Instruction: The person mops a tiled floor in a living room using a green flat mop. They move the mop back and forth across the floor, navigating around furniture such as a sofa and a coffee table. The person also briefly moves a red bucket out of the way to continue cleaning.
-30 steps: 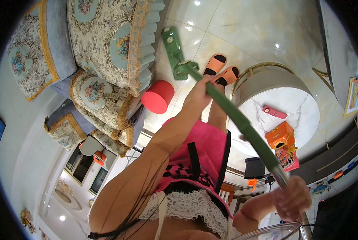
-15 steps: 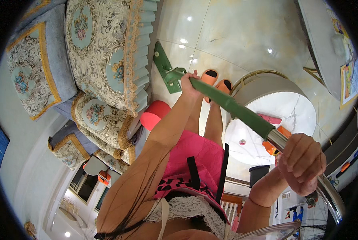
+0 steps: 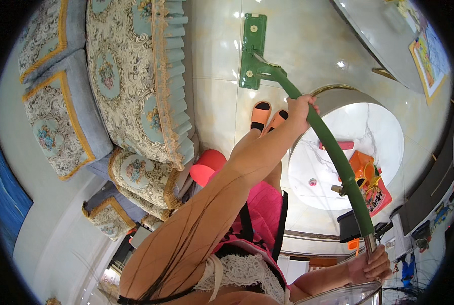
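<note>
A flat mop crosses the view slantwise, its green rectangular head (image 3: 247, 55) over the tiled floor beyond my feet. My left hand (image 3: 299, 113) is closed round the mop's green handle (image 3: 333, 152), a short way above the head. Lower right, my right hand (image 3: 373, 265) wraps round the metal upper pole (image 3: 370, 243) of the mop. Whether the head's underside carries a cloth is hidden. Between the two hands the handle passes in front of a round white marble-topped table (image 3: 308, 157).
A sofa with a patterned, frilled cover (image 3: 130, 76) runs along the left. A red round bin-like object (image 3: 206, 166) stands beside it. My orange slippers (image 3: 260, 114) are on the floor near the round table, which holds an orange item (image 3: 361, 161). Another table (image 3: 384, 40) is upper right.
The mop head has swung away from the sofa, farther out and to the right. My left hand has moved right with the handle; my right hand has come lower and nearer me.
</note>
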Tool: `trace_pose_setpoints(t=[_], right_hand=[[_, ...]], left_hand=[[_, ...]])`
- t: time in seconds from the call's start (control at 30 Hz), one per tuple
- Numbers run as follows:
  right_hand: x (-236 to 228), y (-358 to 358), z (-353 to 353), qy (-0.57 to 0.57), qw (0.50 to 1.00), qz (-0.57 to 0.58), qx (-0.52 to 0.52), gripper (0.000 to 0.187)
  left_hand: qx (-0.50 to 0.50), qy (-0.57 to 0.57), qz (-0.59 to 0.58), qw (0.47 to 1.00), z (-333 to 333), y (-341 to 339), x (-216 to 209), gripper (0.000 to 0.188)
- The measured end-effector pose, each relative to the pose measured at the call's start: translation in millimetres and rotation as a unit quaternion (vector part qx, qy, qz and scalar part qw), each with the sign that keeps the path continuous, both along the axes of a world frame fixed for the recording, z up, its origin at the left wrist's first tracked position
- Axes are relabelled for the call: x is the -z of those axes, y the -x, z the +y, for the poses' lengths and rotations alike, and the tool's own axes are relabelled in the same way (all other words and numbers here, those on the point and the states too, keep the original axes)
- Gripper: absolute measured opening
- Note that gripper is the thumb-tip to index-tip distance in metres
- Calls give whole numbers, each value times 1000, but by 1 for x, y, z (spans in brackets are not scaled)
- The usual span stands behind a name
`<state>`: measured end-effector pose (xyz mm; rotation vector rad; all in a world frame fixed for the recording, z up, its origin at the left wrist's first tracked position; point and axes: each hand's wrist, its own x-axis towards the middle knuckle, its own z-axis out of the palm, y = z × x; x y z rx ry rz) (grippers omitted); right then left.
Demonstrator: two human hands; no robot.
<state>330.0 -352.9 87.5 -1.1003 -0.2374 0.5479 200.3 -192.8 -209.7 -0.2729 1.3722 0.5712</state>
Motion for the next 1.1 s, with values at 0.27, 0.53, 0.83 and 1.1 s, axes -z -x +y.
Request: trace_pose_setpoints(t=[0.27, 0.53, 0.83, 1.1], right_hand=[[-5, 12, -12, -37, 994, -49, -91, 33], [-23, 18, 56, -254, 884, -122, -372, 21], [-49, 89, 5, -156, 966, -98, -180, 21], [-88, 164, -81, 93, 982, -111, 122, 32]], left_hand=[[58, -19, -33, 998, 18, 55, 3, 8], [201, -187, 65, 960, 96, 130, -36, 46], [260, -185, 63, 946, 63, 97, -103, 45], [542, -172, 56, 821, 0, 46, -101, 96]])
